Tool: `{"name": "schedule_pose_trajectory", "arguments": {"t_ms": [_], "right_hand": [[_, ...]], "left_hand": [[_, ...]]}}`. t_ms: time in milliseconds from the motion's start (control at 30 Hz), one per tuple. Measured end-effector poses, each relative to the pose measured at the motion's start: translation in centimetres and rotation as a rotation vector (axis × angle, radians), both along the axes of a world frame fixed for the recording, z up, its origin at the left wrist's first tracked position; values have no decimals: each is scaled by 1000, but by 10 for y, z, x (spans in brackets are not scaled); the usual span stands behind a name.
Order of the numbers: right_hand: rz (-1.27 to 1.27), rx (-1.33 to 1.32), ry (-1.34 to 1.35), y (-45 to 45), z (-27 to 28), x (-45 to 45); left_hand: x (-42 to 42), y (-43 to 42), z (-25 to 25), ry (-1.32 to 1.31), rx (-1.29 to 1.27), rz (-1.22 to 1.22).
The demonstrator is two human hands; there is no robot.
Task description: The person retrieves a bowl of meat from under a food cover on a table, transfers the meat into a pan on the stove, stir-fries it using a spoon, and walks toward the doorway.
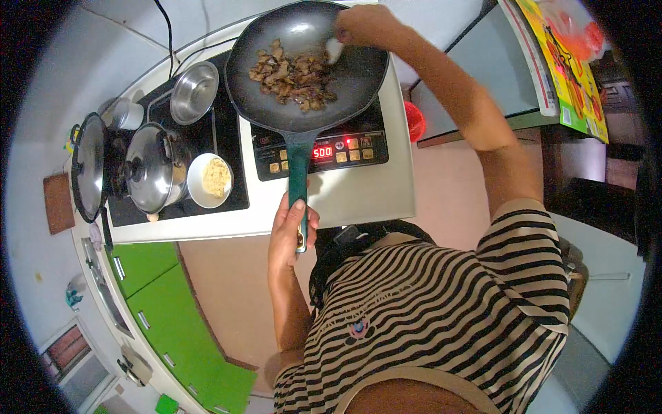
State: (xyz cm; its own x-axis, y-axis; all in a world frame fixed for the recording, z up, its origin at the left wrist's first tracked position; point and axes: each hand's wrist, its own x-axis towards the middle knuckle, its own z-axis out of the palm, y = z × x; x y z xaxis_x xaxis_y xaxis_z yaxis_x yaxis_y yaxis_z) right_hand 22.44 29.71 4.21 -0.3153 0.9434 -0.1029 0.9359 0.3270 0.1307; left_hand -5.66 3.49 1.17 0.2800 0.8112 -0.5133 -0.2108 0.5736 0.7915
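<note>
My left hand (293,224) is wrapped round the dark green handle of a wide black frying pan (276,117). Browned pieces of food that look like meat (296,76) lie in a loose heap in the pan. At the pan's far right side, my right hand (365,27) is closed on a small white utensil (334,50), whose pale end reaches down to the pan's surface beside the food. Its exact kind is hidden by the fingers. Under the pan sits an induction cooker (321,155) with its red display showing 500.
Left of the pan are a metal bowl (194,93), a lidded pot (149,169), a white bowl of yellowish chopped food (198,194) and an upright dark-rimmed lid or pan (89,167). A red basket (414,122) stands right of the counter. Green cabinets (183,331) line the lower left.
</note>
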Motion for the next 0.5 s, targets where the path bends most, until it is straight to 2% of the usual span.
{"name": "schedule_pose_trajectory", "arguments": {"t_ms": [33, 100, 133, 233, 267, 300, 367, 400, 467, 500], "right_hand": [[46, 126, 115, 6, -23, -5], [57, 112, 351, 9, -43, -28], [140, 211, 389, 6, -49, -34], [180, 197, 266, 4, -15, -31], [409, 332, 231, 30, -34, -5], [135, 15, -141, -1, 25, -16], [-26, -88, -36, -11, 54, -4], [-27, -87, -41, -11, 53, -4], [-70, -99, -44, -12, 41, -7], [28, -49, -32, -6, 18, -6]], "left_hand": [[0, 0, -1, 1, 0, -4], [-2, -1, -3, 0, 9, -2], [-2, 0, -2, 5, 9, -1], [-3, -1, 0, -39, -29, -11], [-2, -1, -1, -36, -18, -7], [-2, 0, -1, -34, -5, -1], [0, 1, -2, -50, -6, 3], [0, 0, -2, -5, 10, -14], [0, -2, -2, 41, 23, -33], [0, -1, -3, 32, 19, -30]]}}
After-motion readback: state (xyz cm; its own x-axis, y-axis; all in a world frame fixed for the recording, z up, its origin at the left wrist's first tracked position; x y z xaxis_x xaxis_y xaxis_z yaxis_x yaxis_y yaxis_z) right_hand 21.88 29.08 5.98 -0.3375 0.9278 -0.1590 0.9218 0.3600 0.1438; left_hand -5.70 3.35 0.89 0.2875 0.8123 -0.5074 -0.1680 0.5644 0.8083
